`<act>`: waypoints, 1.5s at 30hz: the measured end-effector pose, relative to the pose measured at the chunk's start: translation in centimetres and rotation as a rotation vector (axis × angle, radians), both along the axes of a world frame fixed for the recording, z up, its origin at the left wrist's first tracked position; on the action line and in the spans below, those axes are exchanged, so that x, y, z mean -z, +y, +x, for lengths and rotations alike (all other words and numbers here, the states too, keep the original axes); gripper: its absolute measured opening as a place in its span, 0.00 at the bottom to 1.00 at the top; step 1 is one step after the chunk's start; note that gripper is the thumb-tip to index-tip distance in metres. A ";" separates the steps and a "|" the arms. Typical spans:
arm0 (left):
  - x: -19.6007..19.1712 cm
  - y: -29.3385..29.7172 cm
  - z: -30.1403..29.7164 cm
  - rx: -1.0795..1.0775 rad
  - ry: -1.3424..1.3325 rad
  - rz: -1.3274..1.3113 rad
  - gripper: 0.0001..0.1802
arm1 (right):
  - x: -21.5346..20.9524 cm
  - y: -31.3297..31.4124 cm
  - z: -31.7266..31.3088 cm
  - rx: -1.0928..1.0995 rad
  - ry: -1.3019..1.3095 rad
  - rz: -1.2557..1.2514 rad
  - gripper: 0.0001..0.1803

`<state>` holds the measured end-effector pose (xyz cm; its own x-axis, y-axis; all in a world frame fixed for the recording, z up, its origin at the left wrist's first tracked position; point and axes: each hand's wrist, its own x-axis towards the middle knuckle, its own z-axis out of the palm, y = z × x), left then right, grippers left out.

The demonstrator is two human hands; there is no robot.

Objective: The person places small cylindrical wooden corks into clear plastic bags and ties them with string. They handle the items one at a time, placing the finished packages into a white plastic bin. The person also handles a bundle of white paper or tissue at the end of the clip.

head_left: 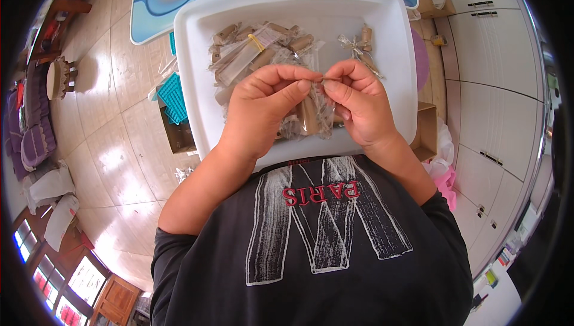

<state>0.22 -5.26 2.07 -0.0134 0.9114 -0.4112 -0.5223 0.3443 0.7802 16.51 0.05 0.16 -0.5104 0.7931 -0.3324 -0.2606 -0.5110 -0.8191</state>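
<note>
Clear plastic bag, one: thin, crinkled, glossy film, drawn narrow towards the top, wrapped about a light-brown cylindrical piece. Location: just below the person's fingertips, over the near part of a white plastic tub; whether its lower end touches the contents, I cannot tell. Left hand: thumb and forefinger pinched at the bag's neck. Right hand: likewise pinched, fingertips meeting the left's; the thin bit between them is too small to make out. In the tub, left: heap of bagged brown cylinders, a flat clear packet among them. Right: bagged cylinders with shiny gold-coloured ties. Beyond: wave-patterned table.
</note>
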 end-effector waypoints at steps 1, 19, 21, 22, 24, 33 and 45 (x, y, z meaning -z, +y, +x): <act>0.0 0.0 0.0 0.005 0.000 0.013 0.08 | 0.0 0.0 0.0 -0.010 0.002 0.010 0.03; -0.3 -0.1 -1.5 0.072 -0.244 -0.004 0.06 | -0.5 -0.5 0.2 -0.079 -0.184 0.343 0.05; -0.3 0.0 -1.7 0.085 -0.218 -0.017 0.04 | -0.6 -0.4 0.3 -0.083 -0.187 0.336 0.05; -0.4 -0.1 -1.5 0.064 -0.163 -0.001 0.04 | -0.7 -0.4 0.3 -0.087 -0.188 0.333 0.05; -0.4 -0.1 -0.8 0.022 -0.052 0.031 0.05 | -0.7 -0.2 0.5 -0.118 -0.166 0.309 0.05; -0.1 -0.1 0.2 -0.016 0.200 0.089 0.15 | -0.3 -0.2 -0.4 -0.046 -0.203 0.212 0.07; -0.6 -0.8 -3.2 0.129 0.406 0.055 0.17 | 0.3 1.9 3.6 0.041 -0.413 0.274 0.07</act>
